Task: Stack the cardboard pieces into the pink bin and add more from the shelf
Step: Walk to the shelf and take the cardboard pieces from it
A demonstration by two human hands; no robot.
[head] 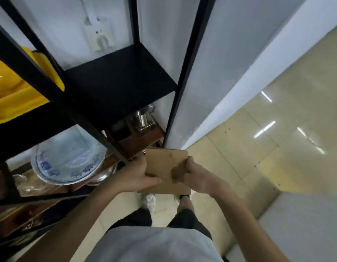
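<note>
I hold a small stack of brown cardboard pieces (163, 161) flat in front of me, above my feet. My left hand (139, 173) grips the stack's left edge, thumb on top. On the right edge sits my right hand (194, 174), fingers curled over the top piece. A black metal shelf unit (116, 80) stands just ahead and to the left; its upper board is bare. No pink bin is in view.
A yellow bin (16, 87) sits on the shelf at far left. Below it are a large clear water jug (69, 157), a steel kettle (144, 116) on a dark wooden tray, and glassware. A white wall corner (211, 91) stands right of the shelf, with tiled floor (277, 129) beyond.
</note>
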